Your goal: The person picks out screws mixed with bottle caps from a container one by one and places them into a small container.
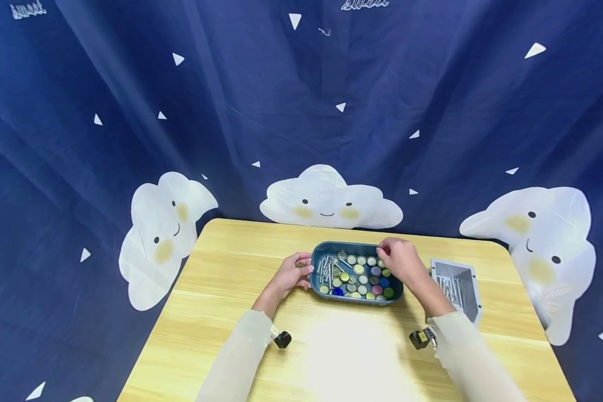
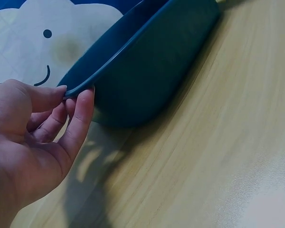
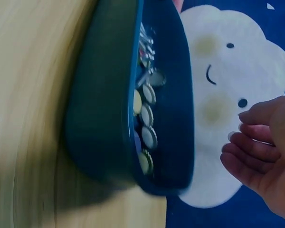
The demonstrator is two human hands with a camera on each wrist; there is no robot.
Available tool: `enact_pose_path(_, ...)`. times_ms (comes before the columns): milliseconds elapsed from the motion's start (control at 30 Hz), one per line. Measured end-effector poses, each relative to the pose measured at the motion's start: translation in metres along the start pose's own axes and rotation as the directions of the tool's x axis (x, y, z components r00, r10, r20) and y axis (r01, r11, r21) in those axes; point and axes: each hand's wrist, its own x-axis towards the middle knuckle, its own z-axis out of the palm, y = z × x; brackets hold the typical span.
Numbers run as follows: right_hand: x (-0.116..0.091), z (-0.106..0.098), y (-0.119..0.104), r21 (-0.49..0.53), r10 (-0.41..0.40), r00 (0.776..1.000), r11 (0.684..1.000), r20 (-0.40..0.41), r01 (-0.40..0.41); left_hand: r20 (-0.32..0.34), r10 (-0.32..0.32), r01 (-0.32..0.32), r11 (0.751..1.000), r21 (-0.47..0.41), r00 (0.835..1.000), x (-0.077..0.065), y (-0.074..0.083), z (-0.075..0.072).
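A dark teal oblong bin point(image 1: 352, 300) stands on the table, holding several bottle caps point(image 1: 358, 269) in mixed colours. Silver screws or bolts point(image 1: 324, 268) are heaped at its left end. My left hand point(image 1: 288, 273) grips that end; in the left wrist view, thumb and fingers pinch the rim of the bin point(image 2: 78, 91). Over the far right corner is my right hand point(image 1: 402, 259). The right wrist view shows this hand point(image 3: 263, 147) apart from the rim, fingers loosely bent, nothing visible in them. Caps point(image 3: 148, 114) lie along the inner wall there.
A grey box point(image 1: 474, 296) with long silver screws point(image 1: 449, 290) stands to the right, partly behind my right forearm. The wooden table point(image 1: 221, 290) ends at a dark blue curtain point(image 1: 231, 111) with cloud prints.
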Motion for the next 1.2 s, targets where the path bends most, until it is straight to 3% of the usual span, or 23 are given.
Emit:
enact_pose_path(200, 0.012, 0.022, -0.013, 0.017, -0.016, 0.989, 1.000, 0.150, 0.013, -0.010, -0.006, 0.006, 1.000, -0.012, 1.000, 0.000, -0.001, 0.000)
enact_pose_path(533, 0.022, 0.053, -0.025, 0.055, 0.032, 0.930, 0.997, 0.367, -0.056, 0.013, 0.001, -0.001, 1.000, -0.015, 1.000, 0.001, -0.002, 0.001)
enact_pose_path(800, 0.028, 0.076, -0.034, 0.030, 0.017, 0.901, 0.999, 0.434, -0.034, 0.016, 0.011, -0.010, 1.000, -0.020, 1.000, 0.003, -0.004, -0.001)
enact_pose_path(1033, 0.031, 0.088, -0.041, 0.014, 0.052, 0.873, 0.998, 0.484, -0.067, 0.029, 0.003, -0.002, 0.999, -0.035, 1.000, 0.004, -0.005, -0.001)
enact_pose_path(1200, 0.032, 0.090, -0.044, 0.019, 0.048, 0.870, 0.998, 0.491, -0.066, 0.025, -0.001, 0.002, 0.999, -0.038, 1.000, 0.004, -0.005, -0.003)
